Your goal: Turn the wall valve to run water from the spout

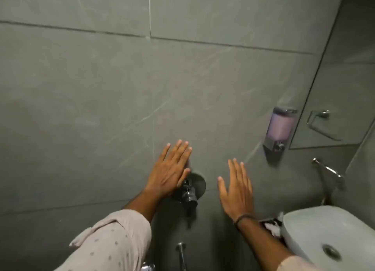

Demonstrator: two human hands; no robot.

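A dark wall valve point(189, 191) with a round grey backplate point(199, 181) sticks out of the grey tiled wall at lower centre. My left hand point(169, 170) is flat with fingers spread, its thumb edge touching the valve's top left. To the valve's right, my right hand point(236, 186) hovers apart from it, fingers spread and holding nothing. Below the valve a chrome spout point(181, 254) points down from the wall. No water shows at it.
A white oval basin point(304, 224) with a metal drain sits at lower right, a chrome tap point(327, 169) above it. On the wall at right hangs a soap dispenser point(281, 128) with pink liquid. A mirror point(345, 88) reflects a towel ring.
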